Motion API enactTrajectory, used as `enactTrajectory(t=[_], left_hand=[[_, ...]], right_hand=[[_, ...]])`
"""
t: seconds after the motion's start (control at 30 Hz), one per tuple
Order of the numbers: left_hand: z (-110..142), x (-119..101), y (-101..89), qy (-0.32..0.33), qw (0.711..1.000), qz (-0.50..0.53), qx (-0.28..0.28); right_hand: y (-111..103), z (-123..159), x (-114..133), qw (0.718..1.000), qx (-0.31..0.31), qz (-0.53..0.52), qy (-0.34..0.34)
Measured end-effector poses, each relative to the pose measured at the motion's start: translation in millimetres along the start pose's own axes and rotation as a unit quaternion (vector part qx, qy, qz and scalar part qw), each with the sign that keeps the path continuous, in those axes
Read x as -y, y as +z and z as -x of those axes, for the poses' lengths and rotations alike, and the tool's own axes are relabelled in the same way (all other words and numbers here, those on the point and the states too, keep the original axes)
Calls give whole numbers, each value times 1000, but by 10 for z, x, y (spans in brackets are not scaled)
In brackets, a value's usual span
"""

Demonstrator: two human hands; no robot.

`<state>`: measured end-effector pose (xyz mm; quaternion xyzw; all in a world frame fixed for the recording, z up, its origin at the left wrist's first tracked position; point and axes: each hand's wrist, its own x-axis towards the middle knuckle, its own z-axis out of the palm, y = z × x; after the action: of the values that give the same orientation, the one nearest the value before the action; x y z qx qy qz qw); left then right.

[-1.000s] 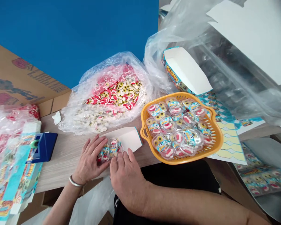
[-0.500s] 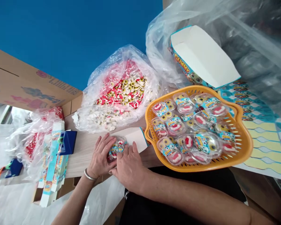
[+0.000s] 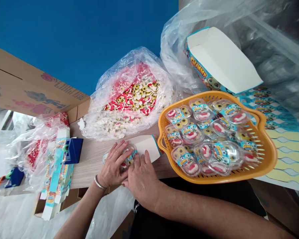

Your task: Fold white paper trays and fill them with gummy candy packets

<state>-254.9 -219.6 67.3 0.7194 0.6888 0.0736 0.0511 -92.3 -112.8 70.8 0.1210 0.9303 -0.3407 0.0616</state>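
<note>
Clear plastic gummy packs (image 3: 128, 160) lie between my hands on the wooden table, partly covered by my fingers. My left hand (image 3: 112, 164), with a metal bangle at the wrist, presses down over them. My right hand (image 3: 142, 179) holds their right side, next to the open end of a white card carton (image 3: 146, 146), whose printed end touches the orange basket. How many packs are under my hands is hidden.
An orange plastic basket (image 3: 264, 162) holds several gummy packs. Behind it are a clear bag of loose gummies (image 3: 129, 96), a printed GUMMY carton (image 3: 220, 63) and flat printed blanks (image 3: 276, 116). Folded cartons and a blue block (image 3: 73, 151) stand at left.
My left hand has moved right and now lies over the packs, which sit closer to the white carton. The view has shifted slightly.
</note>
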Motion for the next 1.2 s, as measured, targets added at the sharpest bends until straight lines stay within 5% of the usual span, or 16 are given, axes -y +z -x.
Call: enactTrajectory(t=[0.27,0.67,1.2], left_hand=[[-17,30,16,-19,1000,23,-9],[-29,10,23,-23,999,34,-28],[-10,45,37,-27,999,36,-16]], right_hand=[[58,17,-28,1000,-8,-2,-24],[-298,-35,-118,997,25,-66,-30],[-172,-83,-130,997,24,-75,-16]])
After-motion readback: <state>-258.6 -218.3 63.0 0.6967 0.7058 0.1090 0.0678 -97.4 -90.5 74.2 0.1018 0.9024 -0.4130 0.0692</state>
